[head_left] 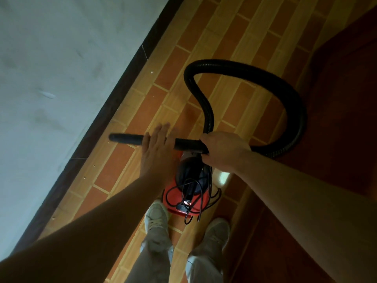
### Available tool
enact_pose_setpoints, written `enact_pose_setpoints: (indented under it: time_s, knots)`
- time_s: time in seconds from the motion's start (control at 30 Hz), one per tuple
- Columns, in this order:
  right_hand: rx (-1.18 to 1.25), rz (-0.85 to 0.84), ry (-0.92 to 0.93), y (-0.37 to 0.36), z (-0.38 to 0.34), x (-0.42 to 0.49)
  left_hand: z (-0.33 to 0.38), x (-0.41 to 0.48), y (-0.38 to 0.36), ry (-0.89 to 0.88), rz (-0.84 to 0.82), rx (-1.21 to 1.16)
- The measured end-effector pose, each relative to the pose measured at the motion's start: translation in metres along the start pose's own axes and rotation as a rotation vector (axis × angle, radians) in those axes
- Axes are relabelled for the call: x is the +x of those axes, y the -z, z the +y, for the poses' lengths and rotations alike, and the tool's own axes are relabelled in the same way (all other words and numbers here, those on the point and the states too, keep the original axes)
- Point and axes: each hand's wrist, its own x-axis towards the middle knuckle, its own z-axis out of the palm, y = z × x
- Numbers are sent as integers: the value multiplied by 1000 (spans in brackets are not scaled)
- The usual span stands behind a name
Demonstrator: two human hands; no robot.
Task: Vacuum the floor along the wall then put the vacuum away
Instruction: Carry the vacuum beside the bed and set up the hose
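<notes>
on your far left the wall (51, 68) runs up and away, with the dark baseboard (114, 105) at its foot. the strip of tiled floor (142, 111) just beside it has a few pale specks (151, 72) on it, so by my reading the run along the wall is either not begun or not finished.

the black wand (126, 138) is held level above that strip, its open end pointing at the baseboard and off the tiles. your left hand (158, 150) lies across the wand with fingers straight and spread, resting on it, not wrapped; i cannot tell where the thumb sits.

below your hands the red vacuum (173, 190) stands on the floor just ahead of your shoes, near the wall but apart from it. its cord (201, 198) is looped loosely over the top, which suggests it is not plugged in.

your right hand (223, 151) is clamped round the wand's rear end where the hose (293, 103) joins, fingers curled tight. the hose swings out in a wide loop to your right, over a darker red surface (336, 129).

so judge it like this: the vacuuming may not be done, and putting the machine away has yet to happen.
</notes>
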Motion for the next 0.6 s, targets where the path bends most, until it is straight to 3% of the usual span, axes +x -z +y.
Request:
enact_pose_setpoints:
  time_s: [0.13, 0.23, 0.33, 0.6]
  knots:
    - [-228, -73, 185, 11, -13, 10, -12, -2, -23, -91, -67, 52]
    - [-370, -5, 307, 11, -31, 20, -19, -6, -25, 3, -123, -78]
    - [-591, 92, 299, -3, -50, 31, -34, -13, -27, 86, -100, -107]
    - [-628, 273, 342, -37, -79, 43, -63, -24, -40, 243, -163, -179]
